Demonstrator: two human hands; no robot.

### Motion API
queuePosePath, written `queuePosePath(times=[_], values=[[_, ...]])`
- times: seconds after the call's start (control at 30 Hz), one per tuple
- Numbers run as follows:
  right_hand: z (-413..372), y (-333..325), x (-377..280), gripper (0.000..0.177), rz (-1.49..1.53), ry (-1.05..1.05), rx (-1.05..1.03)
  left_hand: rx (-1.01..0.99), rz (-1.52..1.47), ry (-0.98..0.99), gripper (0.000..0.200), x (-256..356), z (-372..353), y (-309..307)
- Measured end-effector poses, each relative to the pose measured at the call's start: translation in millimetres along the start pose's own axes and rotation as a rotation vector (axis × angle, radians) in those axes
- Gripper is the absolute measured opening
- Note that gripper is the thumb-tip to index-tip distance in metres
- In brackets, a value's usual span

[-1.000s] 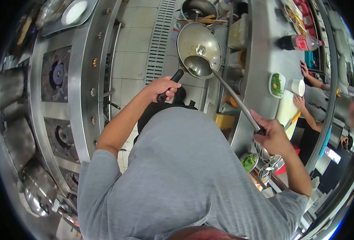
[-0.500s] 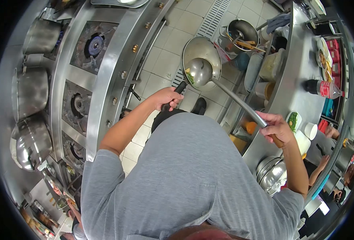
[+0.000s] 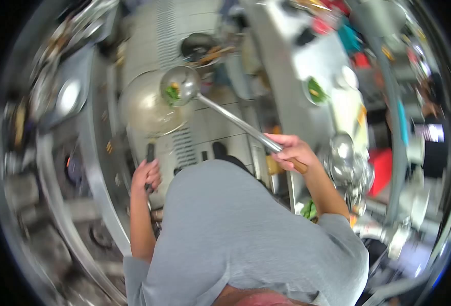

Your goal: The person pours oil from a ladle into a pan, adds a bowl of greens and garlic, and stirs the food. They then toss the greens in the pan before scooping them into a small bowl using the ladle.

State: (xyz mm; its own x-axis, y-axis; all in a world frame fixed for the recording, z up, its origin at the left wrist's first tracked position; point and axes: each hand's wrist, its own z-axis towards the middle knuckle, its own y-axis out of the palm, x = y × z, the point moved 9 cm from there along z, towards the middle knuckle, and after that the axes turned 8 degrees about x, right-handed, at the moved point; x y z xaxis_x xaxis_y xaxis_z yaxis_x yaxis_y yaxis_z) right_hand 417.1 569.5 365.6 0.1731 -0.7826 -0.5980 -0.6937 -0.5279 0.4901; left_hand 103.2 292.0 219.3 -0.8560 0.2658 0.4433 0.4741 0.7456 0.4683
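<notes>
My left hand [image 3: 147,176] is closed around the black handle of a wok [image 3: 146,109], which hangs over the floor between the stove and the counter. In my right hand [image 3: 293,152] is the wooden grip of a long metal ladle [image 3: 235,121]. The ladle's bowl reaches over the wok's right side and holds some green leaves [image 3: 173,93] with yellowish bits. A shiny film of liquid shows along the lower part of the wok.
To the left runs a steel stove [image 3: 100,168] with burners, and a metal tray [image 3: 85,76] lies beyond it. A steel counter [image 3: 281,76] on the right bears a dish of greens [image 3: 316,91] and metal bowls [image 3: 343,153]. A pan [image 3: 199,46] with wooden-handled tools stands ahead.
My view has turned to the right. The wok and ladle have swung left and apart, the ladle bowl rising toward the wok's right rim with the greens in it. Both hands keep their grips.
</notes>
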Motion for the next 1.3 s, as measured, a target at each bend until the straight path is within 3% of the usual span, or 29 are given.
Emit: queuePosePath(times=[0.07,0.13,0.23,0.33,0.47,0.57,0.7,0.8,1.03,1.1,1.17,1.2,1.23,1.3], values=[[-35,-20,-2,0.068,0.077,-0.115,0.112,-0.169,-0.112,0.022,0.029,10,-2,14],[-68,-34,-10,0.067,0.097,-0.222,0.216,-0.173,-0.189,0.022,0.020,22,-9,28],[-128,-65,-22,0.067,0.049,-0.403,0.541,-0.222,-0.236,0.034,0.010,34,-11,37],[-160,-114,-31,0.068,-0.120,-0.603,0.776,-0.275,-0.218,0.055,0.011,42,-6,37],[-173,-158,-38,0.068,-0.275,-0.655,0.960,-0.306,-0.178,0.070,0.014,50,-5,42],[-168,-189,-25,0.070,-0.394,-0.578,1.069,-0.333,-0.172,0.080,0.014,49,-7,44],[-156,-189,-16,0.070,-0.632,-0.477,1.163,-0.326,-0.207,0.067,0.015,46,-11,47],[-157,-185,-18,0.071,-0.836,-0.480,1.275,-0.208,-0.229,0.056,0.008,42,-16,46],[-171,-163,-28,0.072,-1.343,-0.617,1.364,-0.210,-0.166,0.079,0.013,42,-21,48],[-176,-165,-35,0.073,-1.341,-0.716,1.314,-0.212,-0.124,0.110,0.017,43,-18,41],[-177,-169,-27,0.074,-0.779,-0.542,1.242,-0.155,-0.092,0.073,0.019,40,-19,35],[-170,-202,-12,0.073,-0.395,-0.660,1.104,-0.165,-0.108,0.058,0.020,38,-18,33],[-173,-186,-15,0.072,-0.163,-0.710,1.025,-0.176,-0.124,0.043,0.021,36,-20,33],[-170,-162,-16,0.069,0.013,-0.705,0.819,-0.174,-0.085,0.108,0.021,45,-33,47]])
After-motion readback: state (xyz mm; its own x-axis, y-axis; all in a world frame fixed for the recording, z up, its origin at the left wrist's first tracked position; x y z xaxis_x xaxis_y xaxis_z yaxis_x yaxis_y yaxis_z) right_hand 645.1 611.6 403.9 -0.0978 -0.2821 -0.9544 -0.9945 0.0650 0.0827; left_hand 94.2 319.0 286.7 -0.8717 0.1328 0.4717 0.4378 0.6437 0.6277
